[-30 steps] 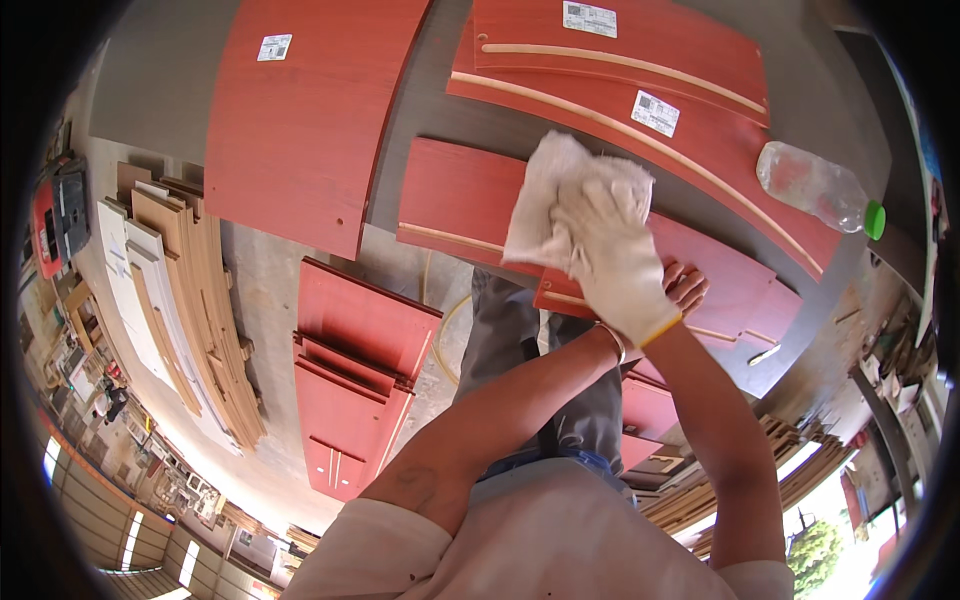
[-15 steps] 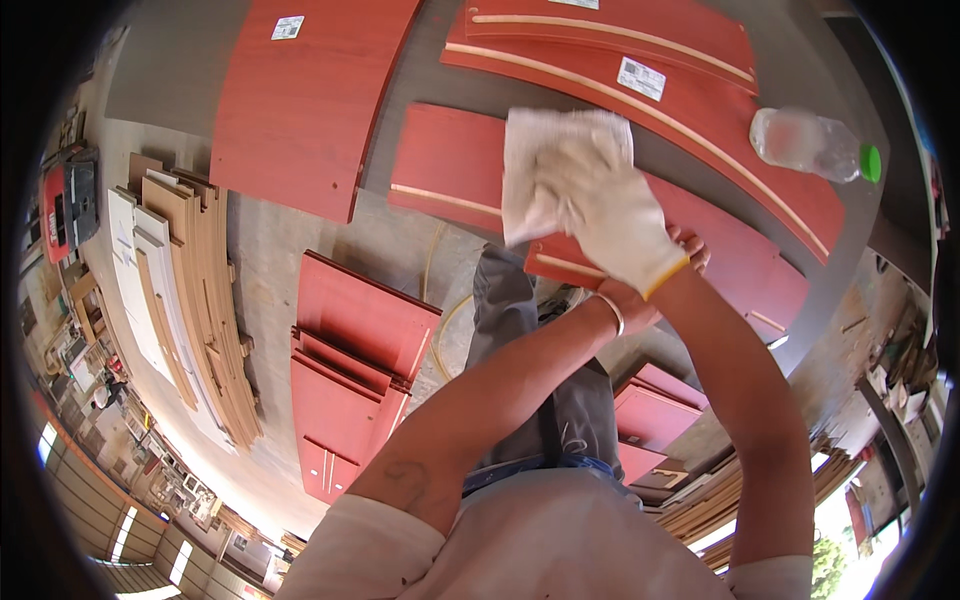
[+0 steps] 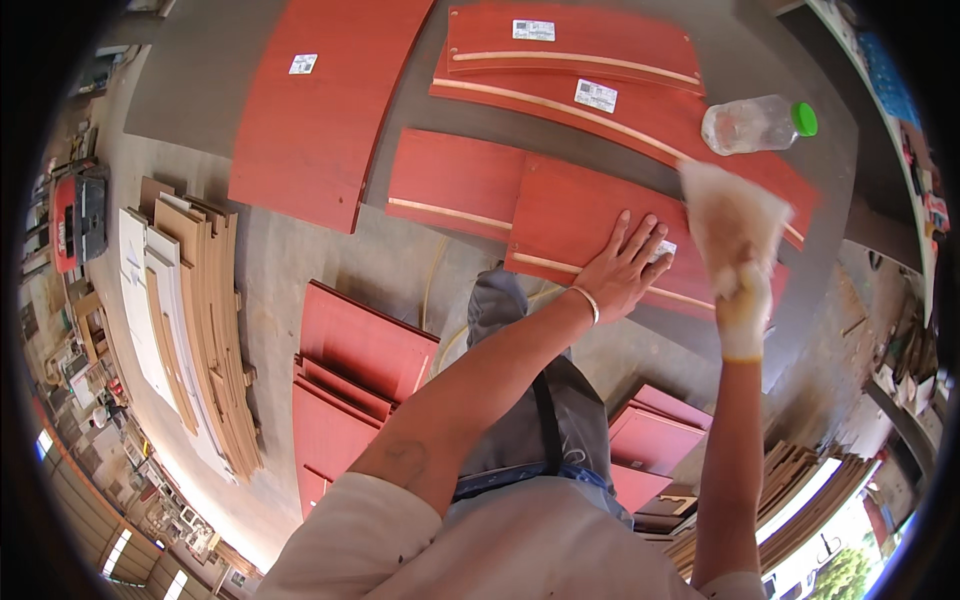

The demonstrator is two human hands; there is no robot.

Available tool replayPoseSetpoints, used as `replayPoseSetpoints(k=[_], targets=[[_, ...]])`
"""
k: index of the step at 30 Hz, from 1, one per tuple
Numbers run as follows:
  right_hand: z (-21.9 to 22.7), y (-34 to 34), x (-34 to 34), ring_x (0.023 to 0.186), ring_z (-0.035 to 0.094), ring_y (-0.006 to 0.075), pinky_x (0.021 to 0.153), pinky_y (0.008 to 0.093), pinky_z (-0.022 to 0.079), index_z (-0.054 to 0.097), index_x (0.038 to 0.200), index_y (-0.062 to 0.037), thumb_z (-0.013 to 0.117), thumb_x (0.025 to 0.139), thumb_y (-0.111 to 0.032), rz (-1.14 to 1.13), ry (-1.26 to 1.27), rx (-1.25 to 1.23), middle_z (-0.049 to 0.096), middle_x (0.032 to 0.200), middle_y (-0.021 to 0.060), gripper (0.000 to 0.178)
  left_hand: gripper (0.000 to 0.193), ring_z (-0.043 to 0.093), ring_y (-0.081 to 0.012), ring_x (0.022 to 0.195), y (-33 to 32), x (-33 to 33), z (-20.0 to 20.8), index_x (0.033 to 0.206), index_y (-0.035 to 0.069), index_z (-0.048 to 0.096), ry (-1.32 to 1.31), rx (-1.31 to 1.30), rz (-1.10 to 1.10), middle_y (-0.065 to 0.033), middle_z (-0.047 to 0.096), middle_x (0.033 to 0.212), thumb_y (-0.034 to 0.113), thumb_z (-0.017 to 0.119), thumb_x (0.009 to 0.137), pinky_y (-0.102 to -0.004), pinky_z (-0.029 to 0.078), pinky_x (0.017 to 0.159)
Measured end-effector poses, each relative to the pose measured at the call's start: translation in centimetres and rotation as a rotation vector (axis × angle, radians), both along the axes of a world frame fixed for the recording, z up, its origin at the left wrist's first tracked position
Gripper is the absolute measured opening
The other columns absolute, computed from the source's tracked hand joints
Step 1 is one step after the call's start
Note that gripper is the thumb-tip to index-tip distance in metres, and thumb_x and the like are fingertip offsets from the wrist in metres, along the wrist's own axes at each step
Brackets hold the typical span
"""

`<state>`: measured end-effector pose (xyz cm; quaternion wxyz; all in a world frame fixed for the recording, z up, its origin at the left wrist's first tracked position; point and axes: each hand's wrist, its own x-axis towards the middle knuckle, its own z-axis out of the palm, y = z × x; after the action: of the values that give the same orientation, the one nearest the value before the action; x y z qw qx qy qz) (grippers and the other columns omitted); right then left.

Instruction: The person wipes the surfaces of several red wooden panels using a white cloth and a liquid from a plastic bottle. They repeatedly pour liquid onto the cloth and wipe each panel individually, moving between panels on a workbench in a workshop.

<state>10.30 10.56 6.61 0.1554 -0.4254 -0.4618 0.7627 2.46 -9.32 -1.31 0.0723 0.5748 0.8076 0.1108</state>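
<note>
My bare left hand (image 3: 620, 275) lies flat with fingers spread on a red wooden panel (image 3: 570, 205). It partly covers a white label there. That panel overlaps another red panel (image 3: 450, 170), which has a pale strip along its near edge. In a whitish glove, my right hand (image 3: 742, 300) grips a white cloth (image 3: 728, 200), blurred by motion, over the panel's right end. A clear plastic bottle (image 3: 750, 127) with a green cap lies on its side just beyond the cloth.
Two more labelled red panels, one long (image 3: 520, 95) and one shorter (image 3: 610, 45), lie at the back of the grey table (image 3: 185, 90). A large red panel (image 3: 310, 120) overhangs its near edge. Red panels (image 3: 365, 345) and long boards (image 3: 195, 300) are stacked on the floor.
My right hand swept the cloth rightward, off the panel's left part toward the right end. My left hand now shows flat on the panel, no longer crossed behind the right arm. The view shifted slightly.
</note>
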Motion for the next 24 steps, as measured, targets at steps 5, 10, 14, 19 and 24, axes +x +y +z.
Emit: replayPoseSetpoints(k=[5,10,14,19,24], targets=[[1.3,2.5,16.2,0.138,0.052,0.0322,0.116,0.0518,0.045,0.038,0.155,-0.0101,0.058,0.102,-0.020,-0.346,0.107,-0.158,0.052,0.150,0.0126,0.058,0.077,0.016,-0.0460,0.157,0.6,0.3,0.6,0.158,0.013,0.043,0.015,-0.030,-0.029,-0.0226,0.027,0.168,0.035,0.070,0.089,-0.0728,0.010,0.122],[-1.5,-4.5,24.7,0.135,0.055,0.0344,0.112,0.0538,0.048,0.044,0.152,-0.0101,0.054,0.107,-0.036,-0.446,0.073,-0.443,0.054,0.150,0.0131,0.052,0.067,0.017,-0.0494,0.156,0.6,0.7,0.6,0.158,0.009,0.040,0.067,-0.084,-0.030,-0.0270,0.025,0.167,0.028,0.058,0.097,-0.0750,0.011,0.120],[-2.8,-11.4,26.9,0.135,0.055,0.0335,0.113,0.0522,0.047,0.047,0.150,-0.0112,0.056,0.101,-0.030,-0.405,0.183,-0.605,0.056,0.147,0.0121,0.054,0.060,0.022,-0.0510,0.154,1.6,1.3,1.7,0.158,0.003,0.038,0.102,-0.170,-0.041,-0.0313,0.027,0.165,0.020,0.048,0.101,-0.0751,0.016,0.119],[-0.5,-15.6,28.7,0.138,0.052,0.0340,0.117,0.0561,0.042,0.044,0.153,-0.0161,0.059,0.097,-0.028,-0.411,0.158,-0.636,0.054,0.150,0.0096,0.059,0.057,0.036,-0.0471,0.149,3.2,0.6,6.1,0.150,-0.003,0.046,-0.021,-0.328,-0.008,-0.0303,0.042,0.157,0.015,0.051,0.097,-0.0607,0.033,0.119],[1.4,-14.6,32.8,0.139,0.052,0.0360,0.115,0.0561,0.045,0.046,0.151,-0.0175,0.056,0.087,-0.015,-0.588,0.285,-0.634,0.054,0.148,0.0118,0.065,0.035,0.072,-0.0364,0.092,4.4,-7.0,14.4,0.125,0.011,0.065,-0.042,-0.195,0.056,-0.0168,0.074,0.100,0.010,0.056,0.091,-0.0546,0.055,0.074]])
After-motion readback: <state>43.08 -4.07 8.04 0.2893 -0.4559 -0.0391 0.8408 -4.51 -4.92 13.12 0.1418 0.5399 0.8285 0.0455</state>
